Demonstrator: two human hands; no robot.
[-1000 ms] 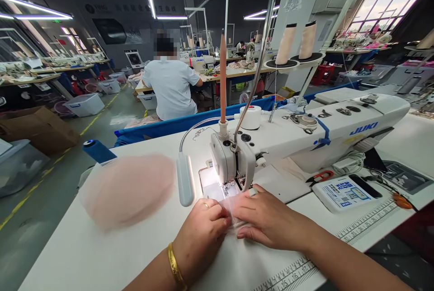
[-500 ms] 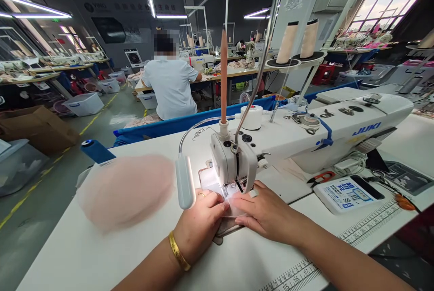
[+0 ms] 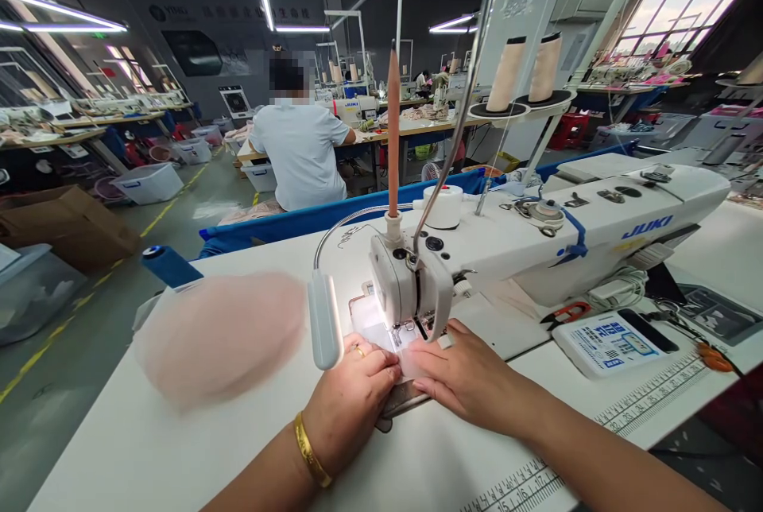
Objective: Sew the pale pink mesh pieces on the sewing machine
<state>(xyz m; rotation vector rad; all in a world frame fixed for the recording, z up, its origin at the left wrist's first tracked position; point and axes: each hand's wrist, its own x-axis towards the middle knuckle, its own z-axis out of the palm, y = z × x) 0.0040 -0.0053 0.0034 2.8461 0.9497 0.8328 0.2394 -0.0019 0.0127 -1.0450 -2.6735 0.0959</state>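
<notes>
Both hands press a small sheer piece flat under the sewing head.

The left hand (image 3: 351, 401) and right hand (image 3: 470, 377) lie palm-down, fingers flat on the pale piece (image 3: 411, 362), pinning rather than clenching it; it sits on the machine bed between the fingertips, its far edge at the presser foot (image 3: 411, 331). The piece's long axis seems to run left to right, across the feed line, with its far edge pointing into the foot, though it is too sheer to be sure. The risk: fingertips are very near the needle, so a slip could catch one. Uneven pressure from the hands could skew or pucker the thin fabric. A pink stack (image 3: 220, 333) lies well apart to the left on the table (image 3: 119, 448).
</notes>
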